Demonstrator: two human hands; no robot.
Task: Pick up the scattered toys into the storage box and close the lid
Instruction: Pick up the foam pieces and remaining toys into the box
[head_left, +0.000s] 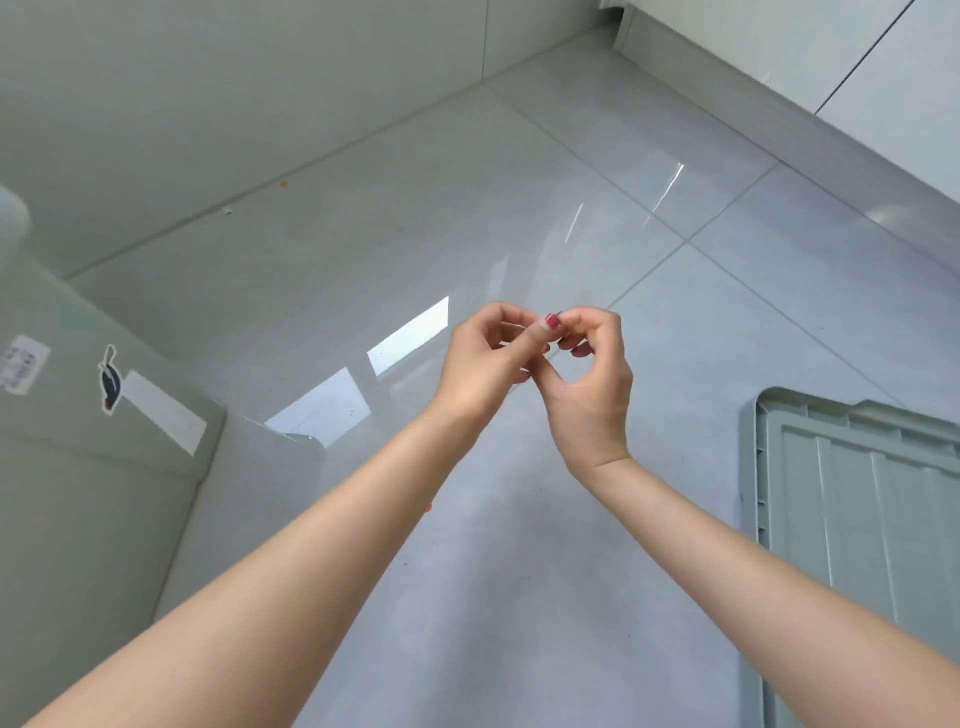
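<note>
- Grey-green plastic at the lower right is the lid (862, 499), lying flat on the floor tiles (467, 208) with its ribbed side up and apart from any box.
- The grey-green box-like thing at the left edge, with a bird sticker (110, 382) and a white label (165, 413) on it, may be the storage box (93, 467); I cannot see its opening from here.
- No toy is visible on the floor in this view.
- The left hand (485, 364) and the right hand (592, 374) are raised together over the tiles, fingers curled and fingertips touching each other. Whether they pinch something very small between them, I cannot tell; nothing shows there plainly.
- My judgement: either the collecting has not begun, or the toys are already away and only the lid remains.
- The next move asks the hands to part and the person to look around, to find either a toy or the lid.
- For the lid, the right hand is nearer; it must be lifted by its edge and carried across to the left.
- Nothing stands between the hands and the lid. Only small specks lie on the tiles.
</note>
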